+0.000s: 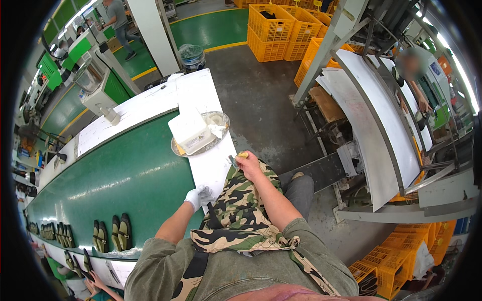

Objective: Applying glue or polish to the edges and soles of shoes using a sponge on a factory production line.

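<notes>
My right hand (249,166), bare, is closed around the yellow handle of a small brush (233,161). The brush's bristle end points left, above my camouflage apron (223,193). On my left hand (199,196) is a white glove; it rests at the near end of the white tabletop (206,165), fingers loosely stretched, with nothing visible in them. Farther along this tabletop sits a round metal tray (222,142). It carries a white plastic tub (190,131) and, beside that, crumpled white material (217,125) whose kind I cannot make out.
To the left runs a green conveyor belt (115,175), with pairs of dark-and-olive shoes (121,233) on its near side. Yellow crates (271,30) are stacked at the back. A metal rack with white curved shelves (376,115) stands on the right, where another person (411,75) handles a shoe.
</notes>
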The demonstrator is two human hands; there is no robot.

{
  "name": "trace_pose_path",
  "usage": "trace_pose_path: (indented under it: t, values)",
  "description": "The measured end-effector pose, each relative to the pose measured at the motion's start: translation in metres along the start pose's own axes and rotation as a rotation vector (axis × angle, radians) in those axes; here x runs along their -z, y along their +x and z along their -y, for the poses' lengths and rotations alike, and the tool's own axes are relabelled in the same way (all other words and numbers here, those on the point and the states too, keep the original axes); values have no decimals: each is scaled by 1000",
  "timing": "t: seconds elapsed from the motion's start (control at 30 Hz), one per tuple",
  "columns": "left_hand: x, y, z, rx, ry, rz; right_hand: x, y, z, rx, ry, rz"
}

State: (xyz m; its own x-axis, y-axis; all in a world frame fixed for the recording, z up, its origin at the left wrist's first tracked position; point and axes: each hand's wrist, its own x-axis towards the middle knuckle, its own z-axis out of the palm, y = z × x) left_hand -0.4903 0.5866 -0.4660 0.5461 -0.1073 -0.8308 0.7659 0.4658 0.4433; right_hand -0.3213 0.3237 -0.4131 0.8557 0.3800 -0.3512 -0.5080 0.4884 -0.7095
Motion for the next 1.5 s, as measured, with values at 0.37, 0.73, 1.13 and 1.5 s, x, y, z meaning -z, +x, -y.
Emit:
trace_pose_path:
  t: [0.37, 0.73, 1.13, 1.5]
  values:
    - [-1, -3, -1, -7, 29, -1, 0, -1, 1, 0, 15, 5]
    - [2, -1, 0, -5, 32, 14, 1, 1, 0, 8, 14, 16]
    - [-3, -7, -3, -6, 45, -9, 1, 0, 1, -7, 13, 6]
    - [-6, -9, -4, 0, 63, -22, -1, -2, 3, -10, 3, 11]
